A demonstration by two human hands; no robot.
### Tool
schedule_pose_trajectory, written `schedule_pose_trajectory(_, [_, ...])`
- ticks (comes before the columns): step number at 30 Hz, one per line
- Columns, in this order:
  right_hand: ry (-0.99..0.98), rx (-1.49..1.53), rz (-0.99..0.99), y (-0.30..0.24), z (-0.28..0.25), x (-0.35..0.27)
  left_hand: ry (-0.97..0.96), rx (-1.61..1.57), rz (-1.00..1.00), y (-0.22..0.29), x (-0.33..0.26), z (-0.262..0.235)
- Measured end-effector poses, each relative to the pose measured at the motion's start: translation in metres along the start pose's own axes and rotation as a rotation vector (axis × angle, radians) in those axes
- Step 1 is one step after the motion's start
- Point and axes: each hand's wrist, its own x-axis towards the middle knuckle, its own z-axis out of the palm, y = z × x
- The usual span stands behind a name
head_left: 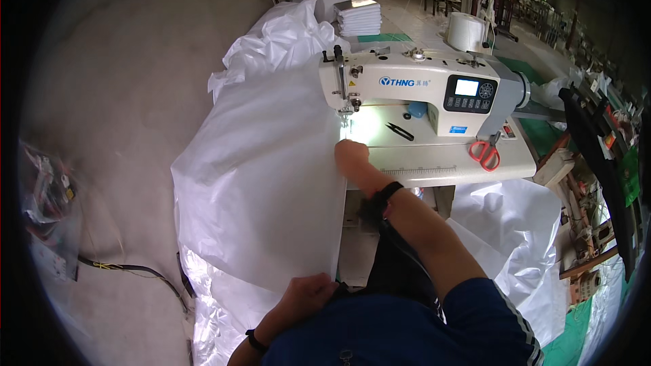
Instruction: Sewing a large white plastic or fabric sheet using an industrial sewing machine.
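A large white plastic-like sheet [271,169] is spread to the left of a white sewing machine [434,61], with its right edge running up to the lit needle area. Just in front of the presser foot, my right hand [352,158] is closed on that edge, its fingers curled and partly hidden. Lower down, close to my body, my left hand [308,296] pinches the same edge. Black thread snips [400,131] lie on the machine bed right of the needle. Red-handled scissors [485,154] rest at the bed's right side.
A blue object [417,109] sits under the machine arm. More white sheeting [515,230] hangs to the right of my arm. Behind the machine are a stack of folded white sheets [359,17] and white rolls [466,31]. A dark cable [135,270] crosses the floor at left.
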Motion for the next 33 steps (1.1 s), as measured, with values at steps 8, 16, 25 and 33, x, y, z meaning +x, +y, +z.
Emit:
schedule_pose_trajectory(8, [0.145, -0.024, 0.046, -0.039, 0.022, -0.052, 0.097, 0.003, 0.117, -0.020, 0.010, 0.006])
schedule_pose_trajectory(16, [0.170, 0.176, 0.144, -0.031, 0.029, -0.066, 0.207, 0.053, 0.040, -0.025, 0.045, 0.009])
schedule_pose_trajectory(25, [0.114, 0.263, 0.152, -0.035, 0.023, -0.076, 0.155, -0.233, -0.078, -0.060, 0.095, 0.016])
schedule_pose_trajectory(33, [0.026, 0.358, 0.231, -0.034, 0.020, -0.075, 0.074, -0.819, -0.386, -0.036, 0.133, 0.019])
